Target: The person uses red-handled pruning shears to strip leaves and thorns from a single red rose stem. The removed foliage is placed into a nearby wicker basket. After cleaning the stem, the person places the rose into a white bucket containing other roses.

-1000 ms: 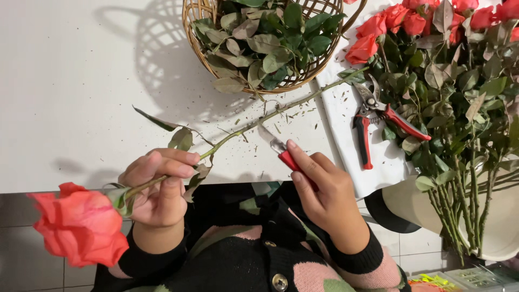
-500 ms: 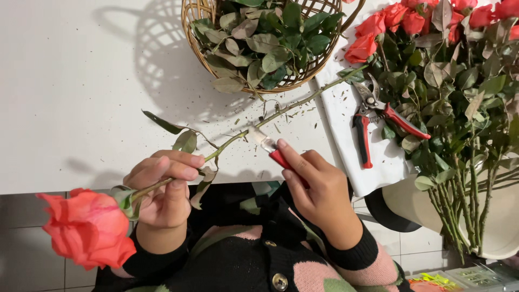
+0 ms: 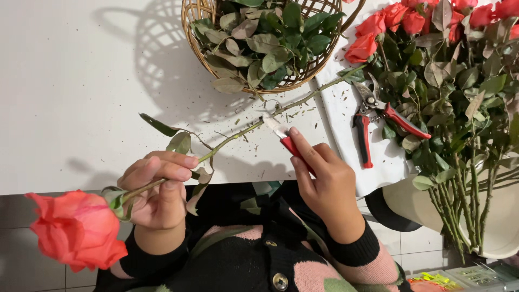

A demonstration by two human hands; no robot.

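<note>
My left hand (image 3: pixel 157 186) pinches the stem of a coral-red rose (image 3: pixel 75 230) just behind the bloom, which hangs off the near edge of the white table (image 3: pixel 75 92). The long green stem (image 3: pixel 254 123) runs up and right across the table toward the basket. My right hand (image 3: pixel 324 184) grips a small red-handled knife (image 3: pixel 284 138), its pale blade resting against the stem's middle. A few leaves (image 3: pixel 178 141) still hang on the stem near my left hand.
A wicker basket (image 3: pixel 203 51) full of stripped leaves sits at the table's far edge. Red-handled pruning shears (image 3: pixel 373 121) lie on a white cloth to the right. A bunch of red roses (image 3: pixel 448 65) stands in a white bucket (image 3: pixel 503 216) at right.
My right hand has slid the knife up along the stem toward the basket. The bloom has dropped slightly lower and left.
</note>
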